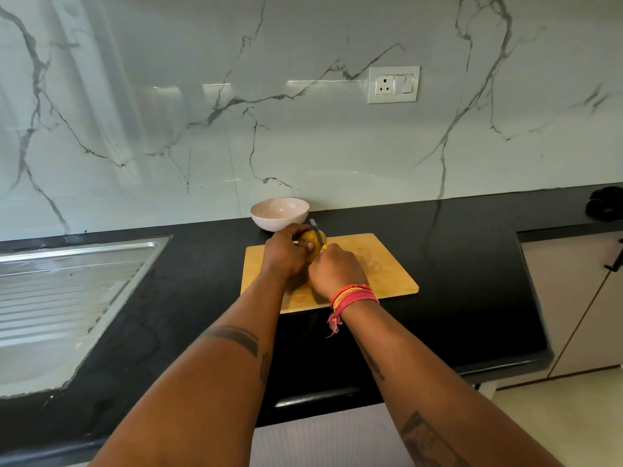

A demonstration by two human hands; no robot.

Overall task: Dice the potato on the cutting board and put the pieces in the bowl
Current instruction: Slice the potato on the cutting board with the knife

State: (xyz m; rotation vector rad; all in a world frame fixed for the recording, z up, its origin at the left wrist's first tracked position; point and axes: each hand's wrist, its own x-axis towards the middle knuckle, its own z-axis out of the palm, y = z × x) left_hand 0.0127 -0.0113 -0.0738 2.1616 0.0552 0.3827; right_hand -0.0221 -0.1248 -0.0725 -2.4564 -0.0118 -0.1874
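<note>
Both forearms stretched forward over the board [381, 264], hands close together at its far left part. Left hand [285, 252] curled round the potato [312, 241], holding it just above or on the board; cannot tell which. Right hand [337, 269] fisted on a knife [317, 232], yellow handle mostly hidden, blade poking up against the potato. Red and yellow threads [350, 296] tied at right wrist. Bowl [279, 214] just behind the board, on the black table [472, 264], apparently holding nothing. Steel sink [67, 298] well left of the board.
</note>
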